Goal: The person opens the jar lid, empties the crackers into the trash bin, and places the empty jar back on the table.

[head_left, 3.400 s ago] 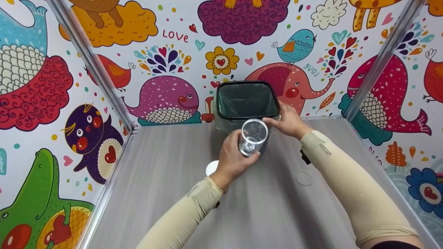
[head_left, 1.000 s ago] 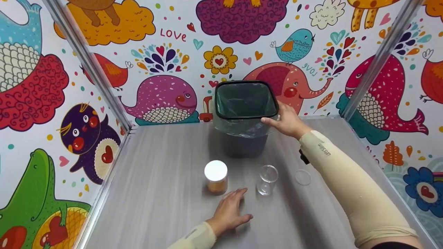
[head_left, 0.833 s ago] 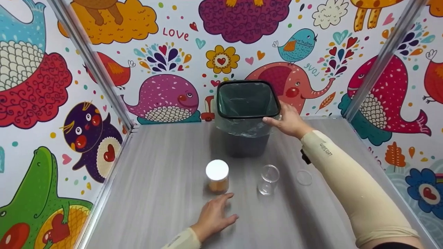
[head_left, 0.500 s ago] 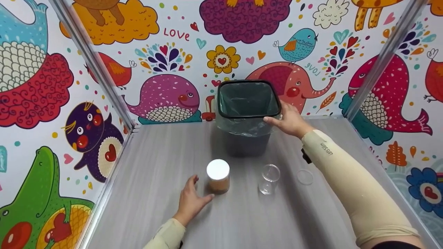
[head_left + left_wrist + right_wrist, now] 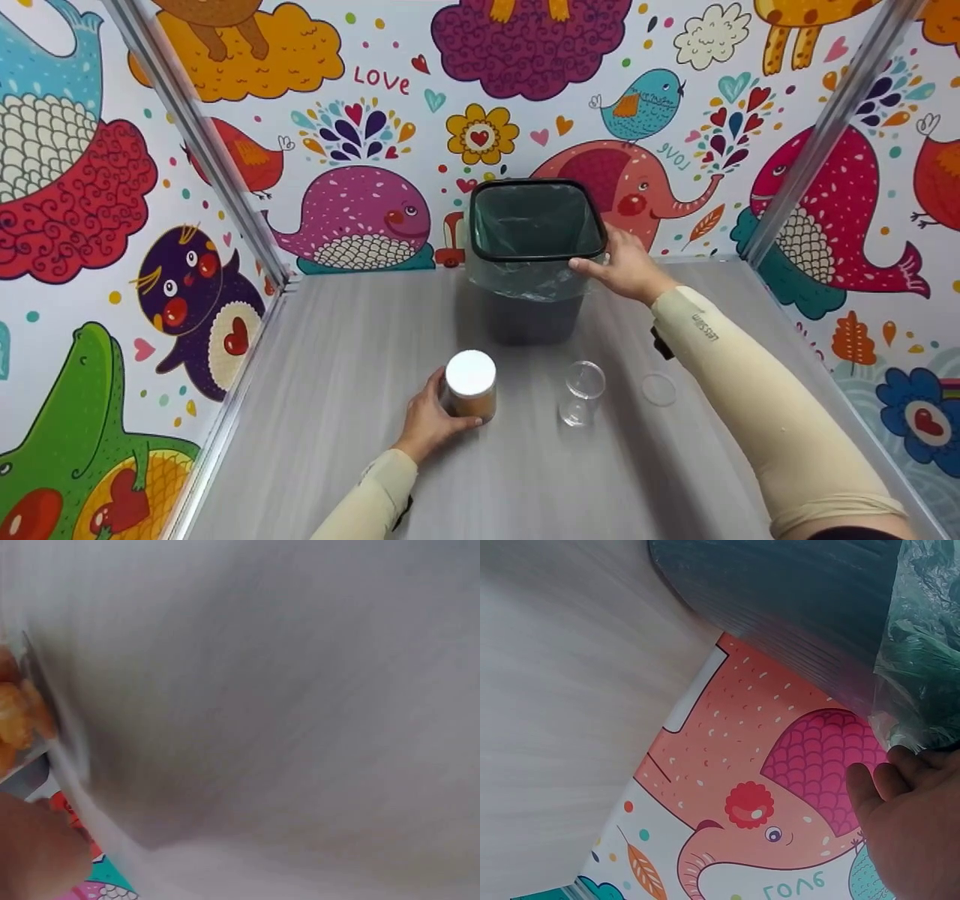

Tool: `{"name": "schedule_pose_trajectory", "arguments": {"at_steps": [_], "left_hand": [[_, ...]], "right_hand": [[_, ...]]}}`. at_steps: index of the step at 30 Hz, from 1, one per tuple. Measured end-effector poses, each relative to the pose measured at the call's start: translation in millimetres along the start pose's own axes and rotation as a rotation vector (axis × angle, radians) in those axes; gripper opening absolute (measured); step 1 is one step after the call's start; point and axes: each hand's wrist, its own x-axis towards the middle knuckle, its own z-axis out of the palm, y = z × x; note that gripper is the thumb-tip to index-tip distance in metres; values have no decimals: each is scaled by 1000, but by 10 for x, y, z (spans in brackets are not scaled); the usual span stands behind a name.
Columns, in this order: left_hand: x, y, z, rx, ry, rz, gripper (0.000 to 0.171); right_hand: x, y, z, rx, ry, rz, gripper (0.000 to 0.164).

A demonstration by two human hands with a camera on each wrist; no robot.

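Observation:
In the head view, a jar (image 5: 471, 375) with a white lid and orange contents stands upright on the table, my left hand (image 5: 430, 421) gripping its lower part from the left, thumb across the front. The left wrist view catches only the jar's orange pieces (image 5: 16, 716) and a blurred part of the hand (image 5: 37, 851) at the left edge. My right hand (image 5: 630, 268) holds the right front corner of a dark trash bin (image 5: 534, 319), thumb just under the black rim. Its fingers (image 5: 892, 780) rest at the clear liner bag (image 5: 922, 637) in the right wrist view.
An uncovered clear plastic jar (image 5: 581, 396) stands to the right of the lidded one. Farther right a thin clear disc (image 5: 659, 390) lies flat on the grey table (image 5: 345, 337). Cartoon-printed panels (image 5: 375, 217) enclose the back and sides.
My left hand set the clear jar on the table, let go, then swung left around the lidded jar and closed on it. The right hand stays at the bin.

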Motion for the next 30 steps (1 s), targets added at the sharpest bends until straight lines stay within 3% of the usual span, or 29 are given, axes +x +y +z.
{"name": "schedule_pose_trajectory", "arguments": {"at_steps": [9,14,30], "left_hand": [[54,-67,79,-84,-34,73,100],[78,-64,88,-77,-34,108,89],[139,-58,66,-86,-116,87,86]], "right_hand": [[14,-6,16,6,10,-6,109],[22,8,18,13,26,-24,106],[0,16,23,7,26,-23,106]]}}
